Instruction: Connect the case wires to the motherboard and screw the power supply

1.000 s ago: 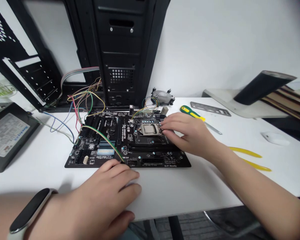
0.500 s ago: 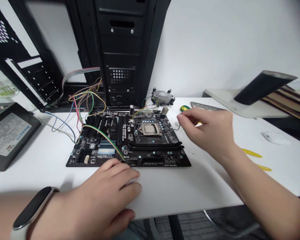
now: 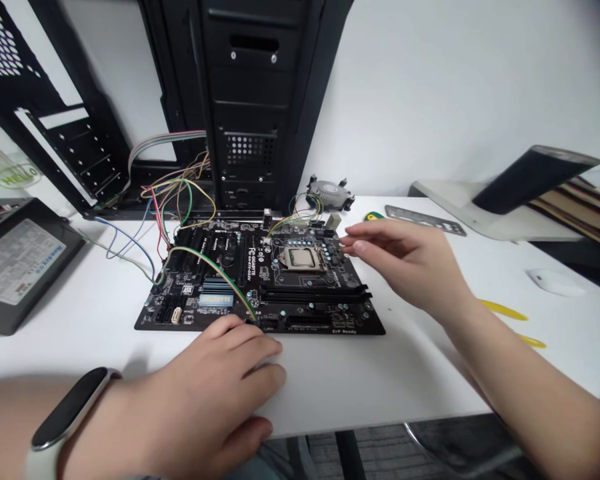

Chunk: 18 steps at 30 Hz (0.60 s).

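Note:
A black motherboard (image 3: 240, 308) lies flat on the white table, with a silver processor (image 3: 301, 259) in its metal socket frame. Beside the board's right edge is my right hand (image 3: 400, 263), fingers apart, its fingertips close to the socket's side; whether they touch the socket lever I cannot make out. My left hand (image 3: 225, 380) lies at the board's front edge, fingers loosely bent and thumb apart, nothing gripped in it. Under its fingertips, a green and yellow cable (image 3: 220, 275) reaches the front edge of the board.
Behind the board stands an open black computer case (image 3: 253, 100) with loose coloured wires. A power supply (image 3: 25, 267) is at the left, a cooler fan (image 3: 330, 193) at the back. To the right are a metal plate (image 3: 425, 219), yellow handles (image 3: 503, 309) and a white mouse (image 3: 555, 281).
My right hand has let go of the socket's wire lever, which it pinched up beyond the board's right edge, and moved left with its fingers spread. My left hand stays put.

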Motion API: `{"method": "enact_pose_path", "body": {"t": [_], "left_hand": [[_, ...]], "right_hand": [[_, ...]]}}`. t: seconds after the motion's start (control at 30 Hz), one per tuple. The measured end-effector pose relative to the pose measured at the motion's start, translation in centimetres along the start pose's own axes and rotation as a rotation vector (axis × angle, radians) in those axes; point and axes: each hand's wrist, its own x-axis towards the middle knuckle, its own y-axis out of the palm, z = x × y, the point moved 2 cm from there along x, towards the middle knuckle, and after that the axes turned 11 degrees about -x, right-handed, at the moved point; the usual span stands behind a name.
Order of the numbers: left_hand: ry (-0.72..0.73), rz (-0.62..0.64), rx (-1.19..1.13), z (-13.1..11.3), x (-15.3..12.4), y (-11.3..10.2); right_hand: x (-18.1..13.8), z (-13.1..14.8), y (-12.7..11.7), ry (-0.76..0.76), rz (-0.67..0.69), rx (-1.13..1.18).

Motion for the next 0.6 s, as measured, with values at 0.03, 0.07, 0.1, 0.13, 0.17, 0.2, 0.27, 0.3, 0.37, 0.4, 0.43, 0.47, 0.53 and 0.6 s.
{"method": "enact_pose_path", "body": {"t": [0.03, 0.07, 0.1, 0.13, 0.17, 0.2, 0.27, 0.3, 0.37, 0.4, 0.43, 0.47, 0.53, 0.6], "left_hand": [[0.002, -0.001, 0.001, 0.0, 0.0, 0.0], [0.005, -0.004, 0.002, 0.0, 0.0, 0.0], [0.008, -0.007, 0.003, 0.0, 0.0, 0.0], [0.009, -0.007, 0.003, 0.0, 0.0, 0.0], [0.009, -0.009, 0.002, 0.0, 0.0, 0.0], [0.009, -0.009, 0.002, 0.0, -0.1, 0.0], [0.008, -0.012, 0.002, 0.0, -0.1, 0.0], [0.008, -0.014, 0.004, 0.0, -0.1, 0.0], [0.016, -0.020, 0.008, 0.0, -0.2, 0.1], [0.014, -0.021, 0.013, -0.1, -0.2, 0.1], [0.010, -0.019, 0.020, -0.1, -0.2, 0.1], [0.009, -0.015, 0.032, -0.2, -0.3, 0.1], [0.010, -0.014, 0.072, -0.3, -0.3, 0.2], [0.032, -0.021, 0.139, -0.5, -0.3, 0.3]], "right_hand": [[0.0, 0.1, 0.0, -0.029, 0.004, -0.028], [-0.1, 0.3, 0.1, -0.065, 0.019, -0.060], [-0.2, 0.5, 0.3, -0.102, 0.040, -0.091], [-0.3, 0.7, 0.5, -0.133, 0.060, -0.113], [-0.4, 1.0, 0.7, -0.154, 0.076, -0.126], [-0.5, 1.1, 0.9, -0.167, 0.089, -0.130], [-0.7, 1.5, 1.3, -0.184, 0.106, -0.131], [-0.8, 1.6, 1.4, -0.197, 0.110, -0.133], [-1.0, 1.8, 1.6, -0.226, 0.111, -0.151], [-1.0, 1.9, 1.6, -0.233, 0.111, -0.165], [-1.1, 1.9, 1.7, -0.233, 0.110, -0.178], [-1.1, 1.9, 1.8, -0.231, 0.109, -0.189], [-1.3, 1.8, 1.9, -0.246, 0.094, -0.201], [-1.4, 1.8, 2.0, -0.298, 0.075, -0.204]]}}
